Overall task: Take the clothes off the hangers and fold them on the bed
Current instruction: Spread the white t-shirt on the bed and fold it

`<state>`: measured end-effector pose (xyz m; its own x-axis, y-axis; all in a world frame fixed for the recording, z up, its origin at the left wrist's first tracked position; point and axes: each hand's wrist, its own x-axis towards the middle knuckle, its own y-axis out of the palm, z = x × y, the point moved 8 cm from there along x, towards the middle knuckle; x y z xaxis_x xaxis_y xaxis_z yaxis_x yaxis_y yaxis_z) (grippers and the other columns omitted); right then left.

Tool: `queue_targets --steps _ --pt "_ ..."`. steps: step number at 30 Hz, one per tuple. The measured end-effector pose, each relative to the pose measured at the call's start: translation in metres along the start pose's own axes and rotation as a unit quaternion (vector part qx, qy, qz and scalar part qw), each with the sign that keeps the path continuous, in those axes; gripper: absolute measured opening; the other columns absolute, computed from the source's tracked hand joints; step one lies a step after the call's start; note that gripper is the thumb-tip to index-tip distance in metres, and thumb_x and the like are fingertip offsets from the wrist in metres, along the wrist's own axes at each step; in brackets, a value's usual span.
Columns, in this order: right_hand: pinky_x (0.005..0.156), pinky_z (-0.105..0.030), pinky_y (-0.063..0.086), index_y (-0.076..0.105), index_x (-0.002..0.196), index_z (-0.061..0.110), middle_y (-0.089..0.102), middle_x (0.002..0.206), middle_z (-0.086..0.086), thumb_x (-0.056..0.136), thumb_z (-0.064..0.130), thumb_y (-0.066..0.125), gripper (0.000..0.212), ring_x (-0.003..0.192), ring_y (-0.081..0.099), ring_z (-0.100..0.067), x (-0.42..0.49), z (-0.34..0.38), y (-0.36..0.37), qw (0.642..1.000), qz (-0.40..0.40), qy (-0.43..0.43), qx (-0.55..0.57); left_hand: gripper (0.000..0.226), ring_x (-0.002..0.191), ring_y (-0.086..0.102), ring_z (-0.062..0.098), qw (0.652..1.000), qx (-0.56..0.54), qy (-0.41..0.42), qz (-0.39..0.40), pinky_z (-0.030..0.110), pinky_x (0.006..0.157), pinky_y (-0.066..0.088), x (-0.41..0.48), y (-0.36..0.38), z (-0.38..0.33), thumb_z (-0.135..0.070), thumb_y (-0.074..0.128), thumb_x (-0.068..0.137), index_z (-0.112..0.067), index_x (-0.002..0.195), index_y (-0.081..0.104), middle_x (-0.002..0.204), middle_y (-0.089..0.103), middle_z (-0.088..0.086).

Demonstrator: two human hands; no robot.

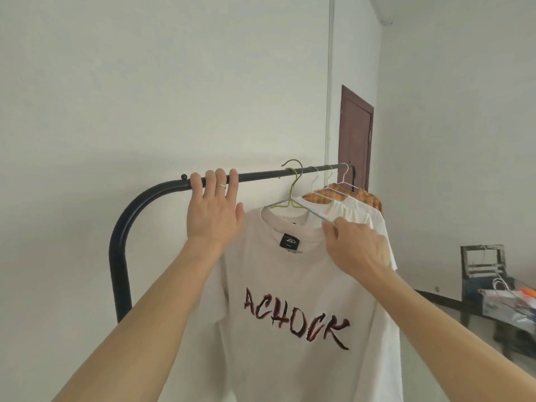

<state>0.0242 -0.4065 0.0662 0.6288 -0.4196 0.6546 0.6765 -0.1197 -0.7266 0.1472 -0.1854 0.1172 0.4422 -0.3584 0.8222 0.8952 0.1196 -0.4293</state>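
Left hand (pixel 214 210): four fingers (pixel 220 176) are hooked over the top of the rail (pixel 261 174), just right of its left bend. The thumb is held free below the bar, beside the palm. A ring (pixel 221 186) is seen on one finger.

Right hand (pixel 356 248): fingers are drawn together, nearly closed. The right arm of the hanger (pixel 292 189) is pinched near its outer end between thumb and fingertips (pixel 329 227). The back of the hand is turned toward the camera, so the pinch point is partly hidden.

Hanger: the green hook is seated over the rail, right of the left hand. The neck is tilted slightly and the arms slope down to either side, long axis left to right, roughly along the rail.

T-shirt (pixel 290 285): white, hung on this hanger, front toward the camera, collar up, body hanging straight down. "ACHOCK" is printed across the chest, and a black label is seen inside the collar. The shirt lies between the two forearms; its collar is just left of the right-hand pinch, and its left shoulder is just right of the left wrist.

Farther right on the rail, a white shirt (pixel 365 216) and a plaid shirt (pixel 364 197) are hung on wire hangers (pixel 315 181). A brown door (pixel 355 134) is seen behind them. A cluttered table (pixel 441 297) is seen at far right.
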Motion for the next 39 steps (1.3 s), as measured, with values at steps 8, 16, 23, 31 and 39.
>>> queue_targets --steps 8,16,23,31,39 --pt "0.054 -0.032 0.037 0.048 0.078 0.025 0.055 0.067 0.009 0.103 0.053 0.024 0.045 0.058 0.053 -0.010 -0.152 -0.056 -0.028 0.987 0.021 0.132 -0.089 0.060 0.150 0.019 0.032 0.959 -0.265 0.084 -0.050 0.054 0.118 -0.013 -0.029 -0.019 -0.029 -0.039 0.047 0.094 -0.014 0.147 0.043 0.157 0.036 0.016" --pt "0.057 -0.031 0.036 0.047 0.072 0.029 0.056 0.065 0.012 0.102 0.056 0.030 0.044 0.059 0.051 -0.003 -0.318 -0.081 -0.139 0.947 -0.011 0.255 -0.193 0.046 0.138 0.039 0.019 0.664 -0.668 0.311 0.124 0.040 0.117 0.025 -0.190 -0.120 -0.162 -0.046 0.039 0.102 -0.027 0.143 0.047 0.143 0.053 -0.001" --pt "0.066 -0.028 0.047 0.070 0.095 0.041 0.068 0.088 0.023 0.097 0.065 0.030 0.046 0.082 0.061 -0.003 -0.471 -0.071 -0.278 0.918 -0.087 0.295 -0.250 0.026 0.082 0.061 0.012 0.478 -0.773 0.408 0.092 0.032 0.069 0.048 -0.287 -0.273 -0.180 -0.039 0.040 0.105 -0.028 0.117 0.060 0.091 0.063 -0.008" --pt "0.078 -0.006 0.036 0.072 0.114 0.042 0.067 0.105 0.033 0.094 0.063 0.036 0.046 0.094 0.050 0.015 -0.657 -0.011 -0.433 0.867 -0.147 0.396 -0.263 0.025 0.077 0.051 0.005 0.312 -0.821 0.475 0.058 0.029 0.069 0.037 -0.403 -0.472 -0.102 -0.038 0.041 0.105 -0.026 0.115 0.061 0.085 0.054 -0.016" --pt "0.065 -0.028 0.047 0.065 0.112 0.042 0.063 0.088 0.026 0.101 0.060 0.029 0.042 0.081 0.058 -0.004 -0.820 0.129 -0.549 0.777 -0.174 0.423 -0.433 0.020 0.070 0.050 0.001 0.187 -0.839 0.510 0.043 0.027 0.062 0.032 -0.528 -0.600 0.035 -0.033 0.044 0.105 -0.026 0.104 0.062 0.072 0.056 -0.010"
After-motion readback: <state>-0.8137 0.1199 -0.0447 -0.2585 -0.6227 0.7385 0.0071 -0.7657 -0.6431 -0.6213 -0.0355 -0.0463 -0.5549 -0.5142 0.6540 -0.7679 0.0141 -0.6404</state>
